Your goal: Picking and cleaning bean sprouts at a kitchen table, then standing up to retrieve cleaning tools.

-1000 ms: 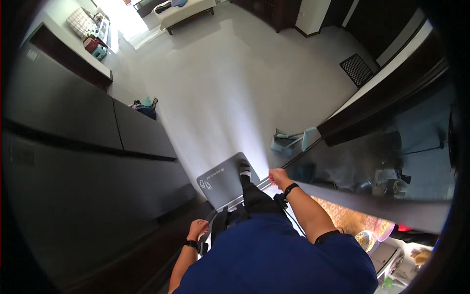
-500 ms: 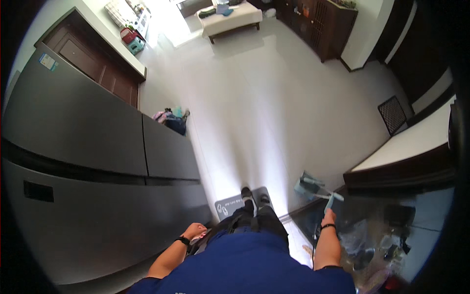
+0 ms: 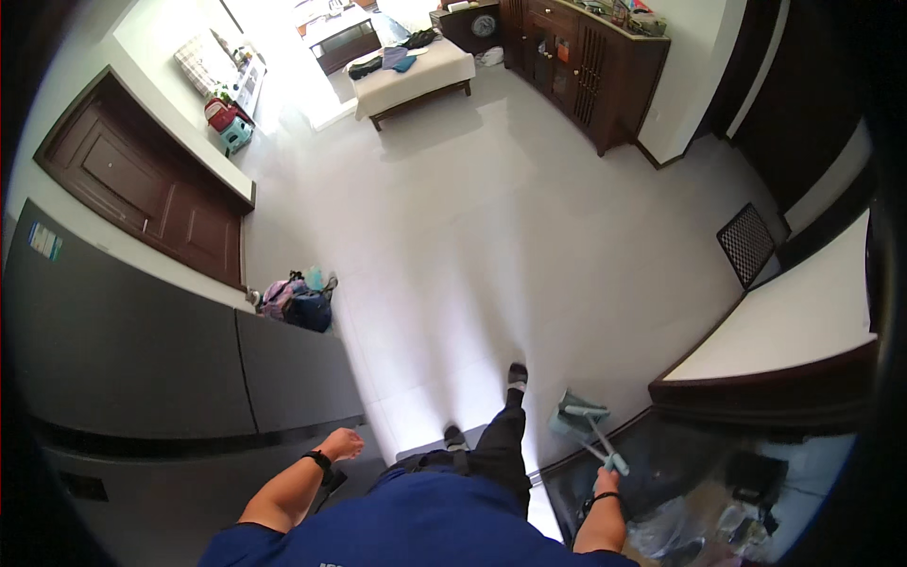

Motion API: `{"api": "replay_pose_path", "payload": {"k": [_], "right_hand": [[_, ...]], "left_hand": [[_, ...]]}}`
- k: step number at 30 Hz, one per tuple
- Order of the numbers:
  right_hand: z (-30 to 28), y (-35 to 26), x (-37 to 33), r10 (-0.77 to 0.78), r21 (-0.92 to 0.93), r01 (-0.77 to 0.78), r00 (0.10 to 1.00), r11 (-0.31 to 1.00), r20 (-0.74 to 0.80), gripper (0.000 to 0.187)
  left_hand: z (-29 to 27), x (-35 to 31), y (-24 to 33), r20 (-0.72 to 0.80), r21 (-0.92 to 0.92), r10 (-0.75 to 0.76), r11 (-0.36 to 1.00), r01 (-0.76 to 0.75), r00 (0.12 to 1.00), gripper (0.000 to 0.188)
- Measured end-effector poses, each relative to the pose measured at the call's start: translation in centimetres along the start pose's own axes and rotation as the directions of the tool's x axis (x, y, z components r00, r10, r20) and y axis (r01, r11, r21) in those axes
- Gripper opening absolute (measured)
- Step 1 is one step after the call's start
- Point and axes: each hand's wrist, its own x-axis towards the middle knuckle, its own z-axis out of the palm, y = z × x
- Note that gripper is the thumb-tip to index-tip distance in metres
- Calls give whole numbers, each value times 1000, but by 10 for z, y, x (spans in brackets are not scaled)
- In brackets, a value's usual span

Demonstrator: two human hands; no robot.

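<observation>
White tiled floor stretches ahead; right hand has fingers wrapped around a teal mop, left hand curled loosely, holding nothing, beside the grey fridge

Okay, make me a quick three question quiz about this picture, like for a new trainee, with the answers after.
1. True or false: the right hand holds the handle of a light green mop.
2. What is the left hand nearest to? A) the grey refrigerator B) the wooden sideboard C) the floor vent
3. What lies on the floor beside the refrigerator's far end?

Key: 1 true. 2 A. 3 A heap of bags.
</observation>
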Motion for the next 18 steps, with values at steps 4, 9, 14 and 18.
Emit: {"api": "replay_pose_path", "payload": {"k": [4, 9, 14, 18], "right_hand": [[11, -54, -15, 119, -105, -99, 973, 989, 200, 22], [78, -135, 8, -44, 405, -96, 945, 909, 323, 14], [135, -276, -16, -27, 326, -163, 862, 931, 506, 6], [182, -339, -15, -42, 189, -101, 774, 977, 632, 7]], "left_hand": [[-2, 32, 55, 85, -9, 124, 992, -124, 989, 28], [-9, 30, 197, 127, -15, 224, 975, -224, 966, 31], [-33, 44, 256, 65, -221, 304, 933, -283, 950, 34], [-68, 68, 265, 10, -351, 335, 883, -310, 942, 32]]}}
